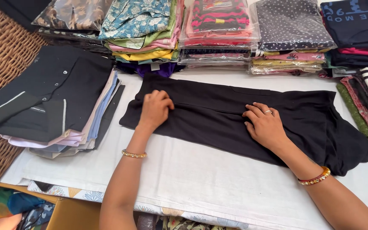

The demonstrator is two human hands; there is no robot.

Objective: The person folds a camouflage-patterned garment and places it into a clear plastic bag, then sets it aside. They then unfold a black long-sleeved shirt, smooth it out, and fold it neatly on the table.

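A black garment (218, 106) lies folded lengthwise across a white cloth-covered table (201, 179). My left hand (155, 108) rests on its left part, fingers curled and pressing on a fold. My right hand (265, 125) lies flat on the middle of the garment, fingers spread along a crease, with a ring on one finger. Both wrists wear bangles. The garment's right end (346, 145) is bunched and loose.
A stack of folded shirts (60, 98) with a black one on top sits at the left on a wicker surface (1, 55). Stacks of folded and bagged colourful clothes (218, 34) line the back. Striped and dark garments (367, 98) lie at the right.
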